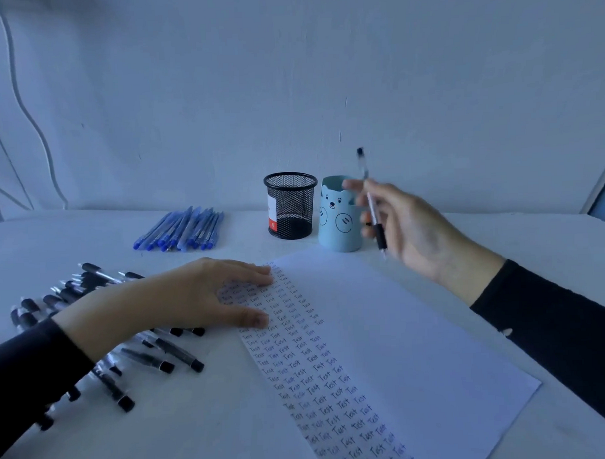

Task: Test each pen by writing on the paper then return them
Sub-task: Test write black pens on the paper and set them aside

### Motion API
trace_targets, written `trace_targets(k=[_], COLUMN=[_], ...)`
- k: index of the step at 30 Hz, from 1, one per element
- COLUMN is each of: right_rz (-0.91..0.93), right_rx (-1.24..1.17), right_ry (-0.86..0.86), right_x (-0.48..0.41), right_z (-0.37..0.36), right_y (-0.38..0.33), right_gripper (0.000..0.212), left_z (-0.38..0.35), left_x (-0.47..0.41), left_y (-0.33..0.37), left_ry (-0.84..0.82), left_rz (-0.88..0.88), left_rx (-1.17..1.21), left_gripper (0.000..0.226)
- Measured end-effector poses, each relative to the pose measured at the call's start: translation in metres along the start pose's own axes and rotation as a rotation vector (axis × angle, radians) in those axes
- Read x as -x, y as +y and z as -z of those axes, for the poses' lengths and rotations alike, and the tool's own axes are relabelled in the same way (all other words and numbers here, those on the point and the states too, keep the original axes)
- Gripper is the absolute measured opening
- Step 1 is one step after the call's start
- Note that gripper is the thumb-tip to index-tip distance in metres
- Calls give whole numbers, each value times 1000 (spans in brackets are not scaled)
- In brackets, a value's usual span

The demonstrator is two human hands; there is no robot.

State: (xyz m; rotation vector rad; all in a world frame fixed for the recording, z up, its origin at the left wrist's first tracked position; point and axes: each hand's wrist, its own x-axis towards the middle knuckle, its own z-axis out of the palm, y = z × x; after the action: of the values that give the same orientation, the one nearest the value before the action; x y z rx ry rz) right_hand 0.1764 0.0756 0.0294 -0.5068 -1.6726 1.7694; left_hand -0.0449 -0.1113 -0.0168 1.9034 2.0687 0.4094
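Observation:
My right hand (407,225) holds a clear pen with a black grip (372,206) upright in its fingers, tip down, in front of the light blue bear cup (335,228). The hand and pen are blurred. My left hand (180,302) lies flat with straight fingers on the left edge of the white paper (400,329). Columns of the word "Test" fill the paper's left strip. Several black pens (154,358) lie scattered at the left, partly under my left arm. Several blue pens (181,232) lie in a row further back.
A black mesh pen holder (290,205) stands just left of the bear cup, close to the wall. The table (215,421) is white. Cables hang down the wall at far left. A window edge shows at far right.

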Motion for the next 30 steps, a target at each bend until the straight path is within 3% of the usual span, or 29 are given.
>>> trace_targets(k=[5,8,13,20,25,30], right_rz=[341,326,200,362,283,319], right_rx=[212,407,840,1393,1497,1412], right_ry=[389,529,376,391,362,415], right_x=[-12,-16,-21,-17,-20,-20], right_z=[47,77,105,94,95,90], right_y=[-28,-21,11,35,39,35], right_gripper=[11,6,8,13,12,15], left_z=[0,0,0,0,-1,-2], left_x=[-1,-1,-1,-2,-2,-2], left_y=[-2,-1,-1,0,-2,-3], left_ry=[-3,-4,0,-3,10,29], left_rz=[-11,-19,-24,-18,-21,-30], left_rx=[3,4,15,-6,7,22], left_gripper=[77,77,75,75,75,79])
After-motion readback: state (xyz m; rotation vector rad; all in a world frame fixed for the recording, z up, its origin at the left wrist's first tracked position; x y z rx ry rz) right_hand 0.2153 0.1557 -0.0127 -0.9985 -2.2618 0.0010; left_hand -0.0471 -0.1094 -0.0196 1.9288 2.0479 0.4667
